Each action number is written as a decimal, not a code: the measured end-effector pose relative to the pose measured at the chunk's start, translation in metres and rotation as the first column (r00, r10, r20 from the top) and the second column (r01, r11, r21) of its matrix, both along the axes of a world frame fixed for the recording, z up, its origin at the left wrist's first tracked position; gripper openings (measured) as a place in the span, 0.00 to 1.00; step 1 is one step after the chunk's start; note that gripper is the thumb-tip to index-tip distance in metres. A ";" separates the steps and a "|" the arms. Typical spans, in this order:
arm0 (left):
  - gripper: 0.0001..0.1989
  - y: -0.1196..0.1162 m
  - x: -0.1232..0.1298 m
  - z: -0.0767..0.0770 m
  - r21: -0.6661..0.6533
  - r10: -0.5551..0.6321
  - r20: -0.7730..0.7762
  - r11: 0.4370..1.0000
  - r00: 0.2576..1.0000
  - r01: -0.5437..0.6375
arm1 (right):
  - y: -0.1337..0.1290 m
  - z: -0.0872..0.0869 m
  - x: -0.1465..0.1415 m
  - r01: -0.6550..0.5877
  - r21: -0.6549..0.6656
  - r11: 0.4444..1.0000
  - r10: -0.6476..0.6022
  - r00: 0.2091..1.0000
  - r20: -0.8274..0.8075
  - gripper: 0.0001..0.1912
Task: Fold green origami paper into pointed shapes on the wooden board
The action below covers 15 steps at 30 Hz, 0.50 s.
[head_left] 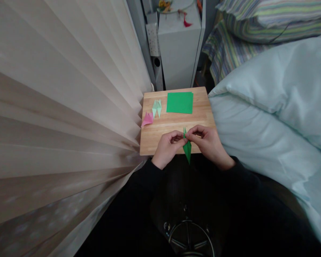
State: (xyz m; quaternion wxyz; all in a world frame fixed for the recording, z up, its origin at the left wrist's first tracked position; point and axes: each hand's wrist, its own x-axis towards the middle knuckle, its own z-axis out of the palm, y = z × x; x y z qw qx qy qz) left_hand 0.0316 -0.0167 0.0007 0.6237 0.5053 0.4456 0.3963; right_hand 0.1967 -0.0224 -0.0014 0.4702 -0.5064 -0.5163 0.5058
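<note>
A narrow folded piece of dark green paper (pixel 187 151) is held between both hands, its long point hanging down past the near edge of the wooden board and two thin tips sticking up. My left hand (pixel 168 144) pinches it from the left side. From the right, my right hand (pixel 207 141) grips it between thumb and index finger. Flat green paper sheets (pixel 179 102) lie on the wooden board (pixel 163 134) beyond the hands. A pale green folded paper (pixel 157 108) and a pink folded paper (pixel 147 119) rest at the board's left side.
Pleated curtains (pixel 69 107) hang along the left, touching the board's side. A bed with a pale blue quilt (pixel 270 107) is on the right. Behind the board stands a white cabinet (pixel 178 53) with a red tassel (pixel 187 22) on top.
</note>
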 end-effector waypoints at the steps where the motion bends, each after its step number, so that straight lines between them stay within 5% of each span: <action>1: 0.10 0.001 -0.001 0.000 0.013 -0.011 -0.012 1.000 1.000 0.011 | 0.000 0.001 0.000 -0.002 -0.006 1.000 0.002 1.000 -0.012 0.15; 6: 0.12 0.006 -0.006 -0.002 0.044 0.090 0.019 0.995 0.996 -0.091 | -0.003 0.007 -0.005 -0.037 0.013 0.999 0.037 0.999 -0.005 0.17; 10: 0.13 0.008 -0.009 0.000 0.032 0.114 0.064 0.993 0.991 -0.116 | -0.006 0.011 -0.007 -0.011 0.179 0.984 -0.014 0.991 0.134 0.13; 15: 0.15 0.011 -0.017 0.008 0.185 0.093 -0.025 0.979 0.995 -0.087 | -0.008 0.016 -0.001 -0.047 0.359 0.932 -0.068 0.951 0.303 0.05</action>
